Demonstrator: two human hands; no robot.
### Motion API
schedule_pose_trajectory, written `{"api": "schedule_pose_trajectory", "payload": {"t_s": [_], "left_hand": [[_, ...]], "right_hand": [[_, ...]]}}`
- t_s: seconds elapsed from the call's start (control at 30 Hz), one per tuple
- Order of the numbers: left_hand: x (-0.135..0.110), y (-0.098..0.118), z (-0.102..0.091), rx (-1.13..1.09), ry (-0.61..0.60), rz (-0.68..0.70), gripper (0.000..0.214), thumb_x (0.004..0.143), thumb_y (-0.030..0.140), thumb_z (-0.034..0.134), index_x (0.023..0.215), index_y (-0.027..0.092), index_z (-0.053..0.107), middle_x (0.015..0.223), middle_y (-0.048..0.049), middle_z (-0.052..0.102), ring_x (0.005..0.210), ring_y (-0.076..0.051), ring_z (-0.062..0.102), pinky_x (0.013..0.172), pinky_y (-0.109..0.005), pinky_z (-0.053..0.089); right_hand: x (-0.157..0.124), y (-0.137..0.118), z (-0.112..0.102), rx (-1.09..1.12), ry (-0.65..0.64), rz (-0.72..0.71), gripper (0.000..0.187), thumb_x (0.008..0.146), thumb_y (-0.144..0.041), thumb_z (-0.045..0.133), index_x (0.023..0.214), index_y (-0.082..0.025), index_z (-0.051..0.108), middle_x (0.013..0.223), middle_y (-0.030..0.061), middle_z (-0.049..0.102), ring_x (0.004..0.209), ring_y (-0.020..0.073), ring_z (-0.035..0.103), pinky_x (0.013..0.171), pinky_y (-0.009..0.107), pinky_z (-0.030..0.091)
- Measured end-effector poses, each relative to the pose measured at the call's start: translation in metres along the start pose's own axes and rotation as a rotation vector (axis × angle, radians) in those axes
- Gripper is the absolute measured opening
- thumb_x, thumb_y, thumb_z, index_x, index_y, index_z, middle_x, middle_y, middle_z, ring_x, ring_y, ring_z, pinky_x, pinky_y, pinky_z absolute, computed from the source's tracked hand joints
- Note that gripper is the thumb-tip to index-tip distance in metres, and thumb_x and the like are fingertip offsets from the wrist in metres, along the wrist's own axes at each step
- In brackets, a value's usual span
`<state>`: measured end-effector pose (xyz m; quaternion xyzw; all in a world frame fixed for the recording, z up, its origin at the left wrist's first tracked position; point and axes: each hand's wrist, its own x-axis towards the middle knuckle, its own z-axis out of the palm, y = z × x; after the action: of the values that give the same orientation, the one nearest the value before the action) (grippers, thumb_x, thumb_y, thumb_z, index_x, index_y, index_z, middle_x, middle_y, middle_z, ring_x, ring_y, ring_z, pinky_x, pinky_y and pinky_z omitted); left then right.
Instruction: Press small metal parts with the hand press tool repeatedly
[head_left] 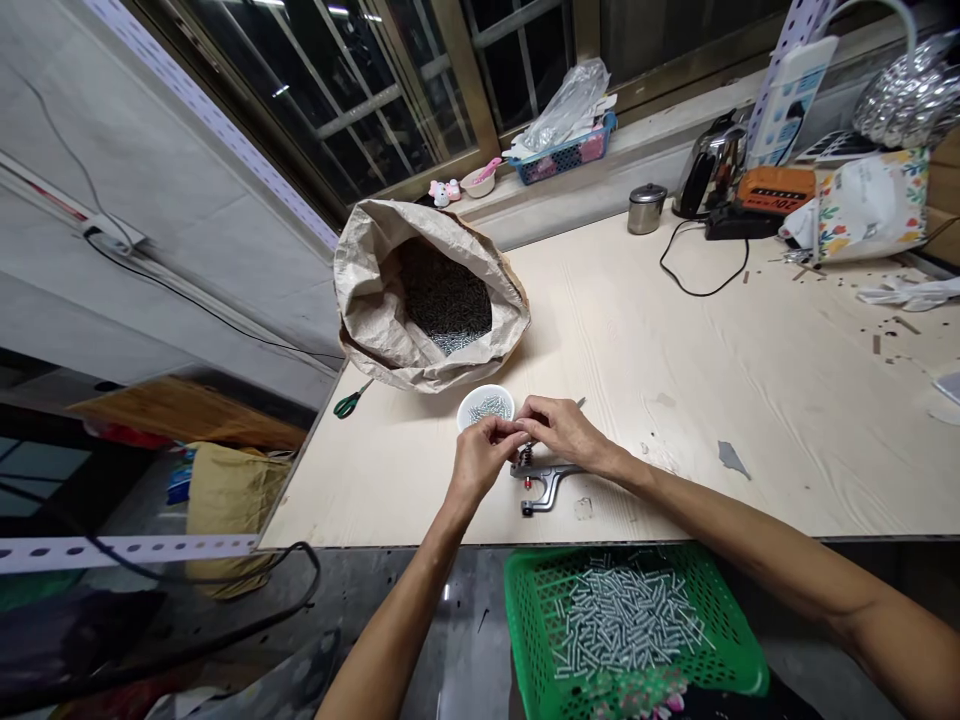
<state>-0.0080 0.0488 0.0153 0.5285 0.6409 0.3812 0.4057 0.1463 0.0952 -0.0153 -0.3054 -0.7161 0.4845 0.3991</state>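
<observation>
My left hand (482, 457) and my right hand (568, 432) meet fingertip to fingertip above the table, both closed in a pinch. Whatever lies between the fingers is too small to make out. Just behind them is a white bowl (486, 391) with small silvery metal pins (491, 407) in it. Below my right hand lies a grey metal plier-like hand tool (551, 482) with a spring and a red tip; its handle is partly hidden by that hand. In front of the table edge, a green plastic basket (525, 600) holds a heap of silvery metal pins (626, 615).
A large paper sack (367, 300) of small metal parts stands behind the bowl. Green-handled scissors (347, 403) lie left. Farther back on the tabletop (630, 330) are a lidded metal cup (646, 208), a kettle (709, 165) and an orange-and-black device (772, 190) with a cable.
</observation>
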Motion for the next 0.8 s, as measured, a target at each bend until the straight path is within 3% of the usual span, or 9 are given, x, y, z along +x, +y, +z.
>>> {"api": "schedule_pose_trajectory", "payload": {"t_s": [0.1,0.2,0.4,0.5,0.6,0.7,0.8], "left_hand": [[-0.005,-0.003,-0.008,0.023,-0.037,-0.048,0.028,0.061,0.036,0.079,0.065,0.014,0.062,0.053,0.0016,0.062,0.048,-0.011,0.058,0.049,-0.021,0.045],[-0.009,-0.003,-0.017,-0.110,-0.122,-0.160,0.033,0.058,0.039,0.081,0.068,0.013,0.063,0.055,0.0004,0.064,0.051,-0.012,0.060,0.055,-0.024,0.050],[-0.008,-0.009,-0.029,-0.395,-0.149,-0.364,0.042,0.052,0.036,0.087,0.075,0.012,0.061,0.060,0.0015,0.063,0.052,-0.008,0.057,0.061,-0.026,0.055],[-0.002,-0.013,-0.034,-0.461,-0.040,-0.357,0.041,0.053,0.031,0.087,0.079,0.011,0.062,0.067,0.0005,0.064,0.055,-0.007,0.057,0.063,-0.024,0.055],[-0.001,-0.013,-0.037,-0.373,0.175,-0.229,0.036,0.055,0.031,0.083,0.077,0.011,0.063,0.066,0.0019,0.062,0.056,-0.007,0.057,0.060,-0.022,0.052],[-0.010,-0.013,-0.035,-0.243,0.209,-0.160,0.031,0.059,0.033,0.078,0.076,0.011,0.064,0.062,0.0026,0.060,0.055,-0.008,0.056,0.055,-0.022,0.049],[-0.027,-0.018,-0.026,-0.187,0.121,-0.211,0.031,0.059,0.033,0.075,0.079,0.012,0.064,0.061,0.0025,0.060,0.051,-0.009,0.055,0.050,-0.022,0.047]], "right_hand": [[0.001,0.003,0.005,0.094,-0.108,0.054,0.015,0.084,-0.027,0.056,0.073,-0.017,0.059,0.065,-0.0014,0.059,0.060,0.0104,0.052,0.056,0.024,0.038],[0.001,0.003,0.008,0.176,-0.180,0.091,0.016,0.084,-0.027,0.056,0.074,-0.016,0.060,0.061,-0.0016,0.058,0.057,0.0101,0.053,0.055,0.024,0.040],[0.005,0.000,0.018,0.300,-0.163,0.180,0.015,0.084,-0.029,0.058,0.077,-0.016,0.059,0.062,-0.0011,0.060,0.057,0.0104,0.056,0.054,0.024,0.045],[0.017,0.002,0.027,0.350,-0.099,0.247,0.014,0.086,-0.029,0.056,0.083,-0.015,0.060,0.069,0.0016,0.063,0.062,0.0113,0.060,0.060,0.026,0.050],[0.036,-0.001,0.030,0.187,0.003,0.190,0.018,0.084,-0.022,0.058,0.100,-0.013,0.061,0.086,0.0058,0.067,0.073,0.0129,0.062,0.070,0.029,0.051],[0.040,-0.008,0.021,-0.146,0.018,-0.020,0.036,0.084,-0.020,0.060,0.119,-0.015,0.056,0.110,0.0099,0.062,0.086,0.0153,0.061,0.080,0.033,0.048],[0.016,-0.011,0.004,-0.491,-0.141,-0.107,0.018,0.093,-0.024,0.049,0.095,-0.017,0.065,0.089,0.0062,0.063,0.081,0.0168,0.057,0.075,0.033,0.045]]}}
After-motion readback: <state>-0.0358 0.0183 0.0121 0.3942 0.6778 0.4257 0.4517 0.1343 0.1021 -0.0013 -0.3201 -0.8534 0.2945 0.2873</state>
